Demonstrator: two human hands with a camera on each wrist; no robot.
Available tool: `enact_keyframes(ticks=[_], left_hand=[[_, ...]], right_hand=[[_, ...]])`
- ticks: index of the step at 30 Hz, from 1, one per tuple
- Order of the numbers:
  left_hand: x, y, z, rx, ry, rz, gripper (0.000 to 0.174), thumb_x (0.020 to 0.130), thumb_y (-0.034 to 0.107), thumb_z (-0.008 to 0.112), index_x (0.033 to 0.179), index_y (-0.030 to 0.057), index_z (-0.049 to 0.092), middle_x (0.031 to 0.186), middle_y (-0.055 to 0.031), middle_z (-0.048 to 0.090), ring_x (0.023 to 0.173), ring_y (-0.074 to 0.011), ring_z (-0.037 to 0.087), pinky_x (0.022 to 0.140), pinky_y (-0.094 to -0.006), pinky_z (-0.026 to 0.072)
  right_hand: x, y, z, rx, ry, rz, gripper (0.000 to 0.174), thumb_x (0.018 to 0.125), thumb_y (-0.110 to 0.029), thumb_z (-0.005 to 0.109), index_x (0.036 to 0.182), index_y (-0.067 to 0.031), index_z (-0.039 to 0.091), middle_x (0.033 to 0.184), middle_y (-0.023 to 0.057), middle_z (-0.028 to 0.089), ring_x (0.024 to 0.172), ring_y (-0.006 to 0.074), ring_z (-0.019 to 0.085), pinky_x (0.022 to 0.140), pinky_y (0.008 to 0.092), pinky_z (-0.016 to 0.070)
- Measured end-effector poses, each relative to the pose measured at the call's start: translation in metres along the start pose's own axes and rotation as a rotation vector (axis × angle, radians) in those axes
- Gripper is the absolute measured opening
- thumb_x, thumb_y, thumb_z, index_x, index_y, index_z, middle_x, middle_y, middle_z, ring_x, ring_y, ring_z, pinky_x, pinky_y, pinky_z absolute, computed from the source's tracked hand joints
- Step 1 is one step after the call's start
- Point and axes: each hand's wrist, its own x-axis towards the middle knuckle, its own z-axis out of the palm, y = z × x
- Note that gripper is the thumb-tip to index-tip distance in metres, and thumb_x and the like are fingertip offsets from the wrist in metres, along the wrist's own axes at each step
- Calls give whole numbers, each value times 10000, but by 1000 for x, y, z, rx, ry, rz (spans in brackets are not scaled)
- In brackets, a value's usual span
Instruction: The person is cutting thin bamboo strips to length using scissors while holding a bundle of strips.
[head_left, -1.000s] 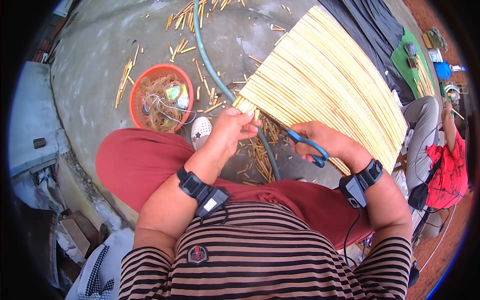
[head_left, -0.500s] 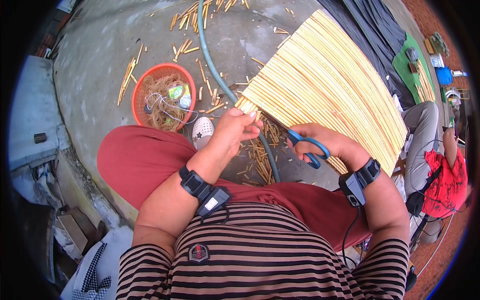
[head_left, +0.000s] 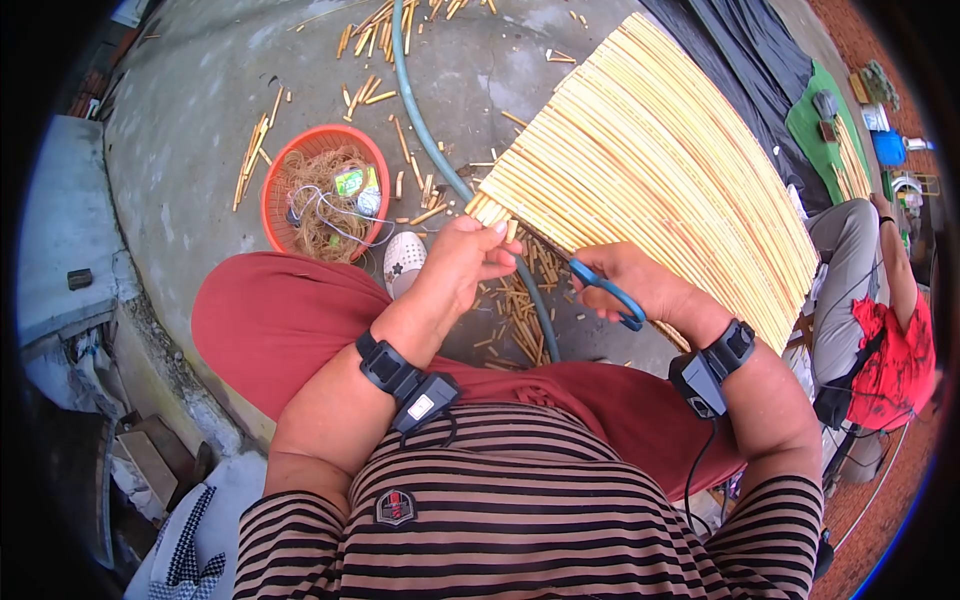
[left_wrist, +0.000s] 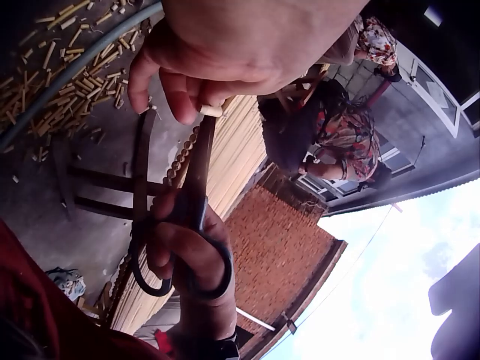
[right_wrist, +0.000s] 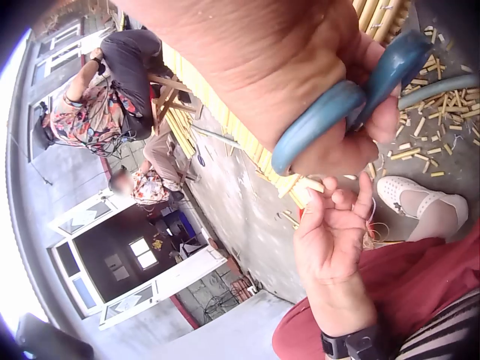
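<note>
A wide mat of pale yellow sticks (head_left: 650, 170) lies joined side by side, its narrow corner at the left hand (head_left: 465, 262). Thumb and fingers of that hand pinch a stick end at this corner, as the right wrist view shows from the side (right_wrist: 330, 240). Blue-handled scissors (head_left: 610, 290) are held by the right hand (head_left: 640, 280), fingers through the loops. In the left wrist view the scissors' dark blades (left_wrist: 197, 161) point at the pinched stick end (left_wrist: 212, 110). How far apart the blades stand I cannot tell.
An orange basket (head_left: 377, 160) with tangled fibre stands at the left. A blue-grey hose (head_left: 420, 130) crosses the concrete floor among scattered cut stick pieces (head_left: 520, 310). At the far right sits another person in red (head_left: 880, 350). Black sheeting (head_left: 740, 60) lies beyond the mat.
The scissors' handle loops have turned and look closer together in the head view. The left hand stays at the mat's corner. The person at the right has moved an arm.
</note>
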Motion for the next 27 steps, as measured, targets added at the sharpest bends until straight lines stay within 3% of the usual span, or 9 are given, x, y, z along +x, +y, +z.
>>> enact_keyframes(ticks=[7,10,13,27], left_hand=[[-2,2,-3,15,-27,-14,156,911,158,592,1008,36,585,858,-84,658,647,-108,617,700,-350,552],[-3,1,0,-15,-20,24,158,910,159,596,1005,32,585,864,-83,655,648,-112,618,700,-345,551],[-4,2,1,-4,-15,21,157,910,159,599,996,28,582,866,-86,651,649,-114,617,704,-345,551],[-6,3,4,18,11,21,139,908,153,601,979,35,587,843,-82,655,622,-101,610,697,-341,550]], right_hand=[[-10,-7,0,-9,-7,-6,125,760,-75,550,867,-11,559,674,32,556,561,95,540,509,237,453],[-12,3,-9,-4,-139,-1,146,782,-137,552,868,-19,555,680,41,558,556,114,546,511,247,448],[-14,5,-7,62,-108,-13,180,777,-165,546,887,-23,550,706,45,560,579,120,552,528,250,448],[1,4,-5,66,-121,-11,195,748,-97,537,922,-10,551,702,44,571,591,113,558,548,238,468]])
